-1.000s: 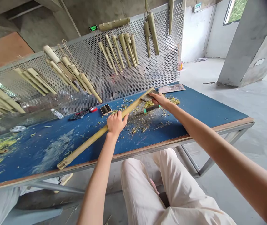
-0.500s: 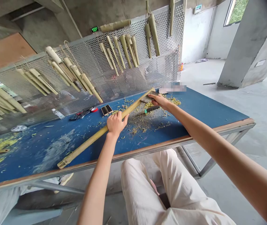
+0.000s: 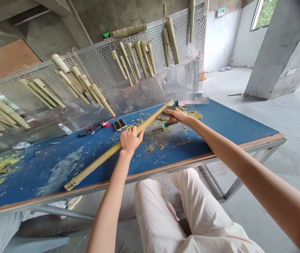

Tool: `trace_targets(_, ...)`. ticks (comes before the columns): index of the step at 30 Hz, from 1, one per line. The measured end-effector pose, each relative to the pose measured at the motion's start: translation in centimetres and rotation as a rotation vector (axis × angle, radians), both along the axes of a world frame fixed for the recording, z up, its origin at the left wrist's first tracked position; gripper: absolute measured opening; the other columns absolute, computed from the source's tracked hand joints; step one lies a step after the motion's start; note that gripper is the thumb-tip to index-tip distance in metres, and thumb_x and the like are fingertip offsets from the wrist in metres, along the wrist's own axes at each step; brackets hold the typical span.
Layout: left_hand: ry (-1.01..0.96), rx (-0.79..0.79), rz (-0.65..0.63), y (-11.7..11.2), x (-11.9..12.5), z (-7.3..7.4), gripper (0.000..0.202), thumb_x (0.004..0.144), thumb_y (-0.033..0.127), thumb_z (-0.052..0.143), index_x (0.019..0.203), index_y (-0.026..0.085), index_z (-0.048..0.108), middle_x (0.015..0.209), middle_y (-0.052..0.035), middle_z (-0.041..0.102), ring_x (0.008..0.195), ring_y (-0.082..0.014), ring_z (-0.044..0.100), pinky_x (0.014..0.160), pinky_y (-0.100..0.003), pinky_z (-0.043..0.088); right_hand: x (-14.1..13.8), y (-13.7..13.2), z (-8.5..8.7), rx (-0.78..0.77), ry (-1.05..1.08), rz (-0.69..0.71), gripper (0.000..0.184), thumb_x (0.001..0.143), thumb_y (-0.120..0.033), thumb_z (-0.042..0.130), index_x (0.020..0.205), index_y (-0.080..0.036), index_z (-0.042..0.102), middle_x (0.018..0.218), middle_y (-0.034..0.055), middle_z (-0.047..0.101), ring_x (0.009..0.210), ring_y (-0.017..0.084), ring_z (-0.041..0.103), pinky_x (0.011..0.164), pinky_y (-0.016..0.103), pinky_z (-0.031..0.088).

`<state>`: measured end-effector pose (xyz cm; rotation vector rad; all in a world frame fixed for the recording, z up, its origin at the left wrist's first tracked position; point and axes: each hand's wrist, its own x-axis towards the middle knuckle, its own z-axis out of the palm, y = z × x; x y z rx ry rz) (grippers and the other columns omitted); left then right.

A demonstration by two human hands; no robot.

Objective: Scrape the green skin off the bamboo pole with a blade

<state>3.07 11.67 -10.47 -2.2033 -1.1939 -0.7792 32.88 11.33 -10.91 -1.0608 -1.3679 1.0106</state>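
Observation:
A long bamboo stalk [image 3: 99, 160] lies slantwise on the blue table [image 3: 229, 123], from the near left edge to the far middle. My left hand [image 3: 130, 139] is closed around the stalk near its middle. My right hand [image 3: 177, 114] is closed on a grey sanding pad [image 3: 164, 114], pressed against the stalk close to its far end. A green-handled knife [image 3: 167, 124] lies on the table just under my right hand. Yellow-green shavings [image 3: 157, 142] are scattered around both hands.
A perforated metal screen [image 3: 108, 80] stands behind the table with several cut bamboo pieces hanging on it. A phone [image 3: 119, 123], red tape roll [image 3: 104, 123], and scissors [image 3: 88, 129] lie at the back. Paper [image 3: 193, 99] sits far right. A concrete pillar [image 3: 279, 52] rises at right.
My right hand with the pad has slid a little down the stalk towards me. My left hand has stayed in place on the stalk.

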Motion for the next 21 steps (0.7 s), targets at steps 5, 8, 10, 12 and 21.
trace_targets(5, 0.000, 0.005, 0.018, 0.1, -0.1, 0.1, 0.051, 0.099, 0.061, 0.043, 0.092, 0.016, 0.066, 0.084, -0.0182, 0.074, 0.083, -0.0330, 0.071, 0.073, -0.039, 0.044, -0.5, -0.1, 0.1, 0.013, -0.040, -0.051, 0.052, 0.099, -0.042, 0.057, 0.057, -0.024, 0.032, 0.043, -0.0028, 0.034, 0.044, 0.009, 0.026, 0.047, 0.029, 0.027)
trace_targets(8, -0.008, 0.003, 0.000, 0.0, 0.0, 0.2, 0.050, 0.099, 0.061, 0.044, 0.092, 0.017, 0.066, 0.084, -0.0178, 0.074, 0.084, -0.0325, 0.071, 0.073, -0.039, 0.044, -0.8, -0.4, 0.2, 0.033, -0.009, -0.101, 0.054, 0.102, -0.037, 0.049, 0.054, -0.024, 0.028, 0.040, -0.0019, 0.032, 0.043, 0.009, 0.025, 0.048, 0.029, 0.029)
trace_targets(10, -0.016, 0.000, -0.017, 0.0, 0.0, 0.2, 0.049, 0.099, 0.061, 0.045, 0.093, 0.017, 0.065, 0.086, -0.0176, 0.074, 0.084, -0.0322, 0.071, 0.073, -0.039, 0.044, -1.2, -0.6, 0.3, 0.011, -0.024, -0.036, 0.054, 0.102, -0.038, 0.049, 0.055, -0.024, 0.030, 0.041, -0.0011, 0.034, 0.044, 0.010, 0.027, 0.050, 0.029, 0.031)
trace_targets(12, -0.024, 0.004, -0.025, 0.0, 0.0, 0.1, 0.048, 0.099, 0.061, 0.045, 0.093, 0.017, 0.065, 0.086, -0.0173, 0.074, 0.084, -0.0320, 0.071, 0.072, -0.038, 0.044, -1.4, -0.9, 0.4, -0.015, -0.038, 0.009, 0.052, 0.101, -0.039, 0.051, 0.056, -0.024, 0.032, 0.042, -0.0005, 0.037, 0.045, 0.010, 0.029, 0.051, 0.029, 0.032)
trace_targets(21, -0.038, 0.026, -0.036, 0.1, 0.0, -0.2, 0.046, 0.098, 0.061, 0.047, 0.094, 0.018, 0.065, 0.085, -0.0159, 0.074, 0.086, -0.0318, 0.071, 0.074, -0.038, 0.045, -1.4, -0.8, 0.4, -0.015, -0.033, -0.010, 0.052, 0.102, -0.039, 0.050, 0.056, -0.024, 0.031, 0.044, -0.0001, 0.036, 0.046, 0.011, 0.028, 0.052, 0.030, 0.033)
